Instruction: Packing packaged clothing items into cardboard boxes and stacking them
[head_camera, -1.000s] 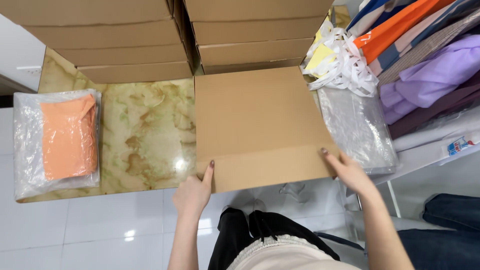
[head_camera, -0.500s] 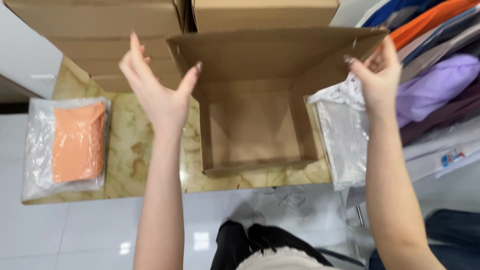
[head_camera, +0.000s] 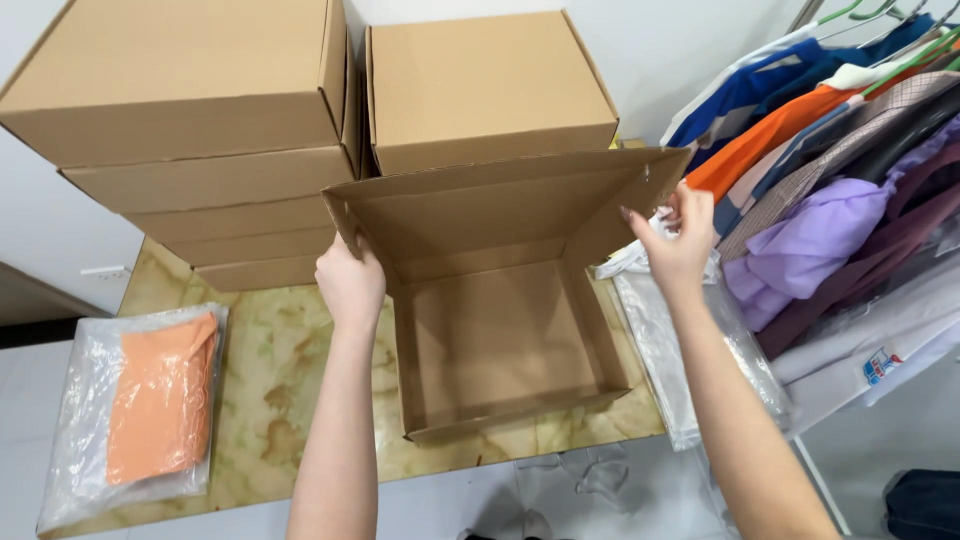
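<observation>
Open cardboard box (head_camera: 500, 345) on the marbled counter (head_camera: 280, 370), lid flap (head_camera: 500, 205) raised upright. Left hand (head_camera: 350, 280) gripping the flap's left edge; right hand (head_camera: 675, 240) pinching its right edge. Behind the box, stacked closed cartons (head_camera: 200, 110). Far left of the box, bagged orange garment (head_camera: 160, 400). Right of the box, clear plastic bags (head_camera: 690, 370) and hanging clothes (head_camera: 830, 180).

In front of me stands an open brown cardboard box (head_camera: 500, 345), its lid raised. Behind it rise two stacks of closed brown cardboard boxes (head_camera: 190, 110). Near left lies a clear plastic bag of orange fabric (head_camera: 140, 410).
</observation>
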